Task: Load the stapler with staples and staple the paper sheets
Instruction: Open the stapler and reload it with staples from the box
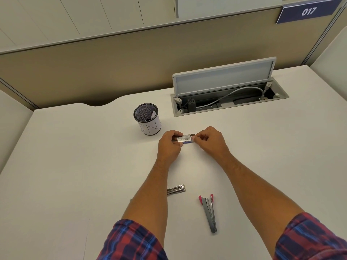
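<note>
Box [185, 138] of staples held just above table [75, 156], past its middle, pinched at both ends. Barcode label facing up, blue edge along near side. Left hand [170, 142] gripping left end between thumb and fingers; right hand [210, 139] nipping right end with thumb and forefinger, other fingers curled in. Whether box is open: cannot tell.

Stapler [209, 212] lying nearer, on table between forearms, closer to right arm; grey metal body, pink end pointing away, opened out flat. Loose metal piece [176, 189] flat on table just beside left forearm, apart from stapler.

Mesh cup [147, 119] upright beyond left hand, near but not touching, white band round it, slip of paper inside. Cable hatch [229, 91] further back on right, lid raised, grey cable in recess. Plaid sleeves [131, 241] rolled above elbows. Partition behind table, blue sign [308, 12] reading 017 at upper right.
</note>
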